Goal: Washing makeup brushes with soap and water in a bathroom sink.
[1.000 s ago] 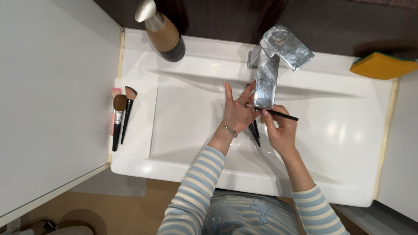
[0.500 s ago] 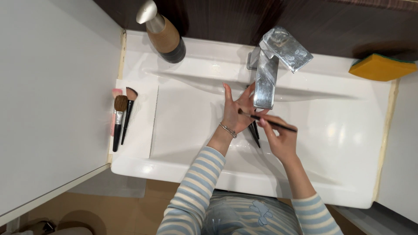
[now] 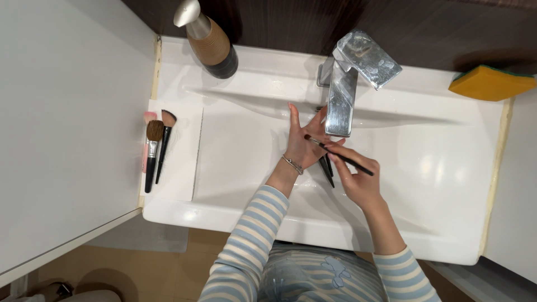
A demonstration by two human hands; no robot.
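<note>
Your right hand (image 3: 358, 182) pinches a thin brush (image 3: 338, 155), its tip pressed into your flat, open left hand (image 3: 305, 142) below the faucet (image 3: 342, 100), over the sink (image 3: 240, 151) middle, where rinse water would fall.

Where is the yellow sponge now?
In the head view, the yellow sponge lies at the white sink's back right corner, right of the chrome tap.

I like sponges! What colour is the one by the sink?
The sponge is yellow with a green edge, seen in the head view.
</note>
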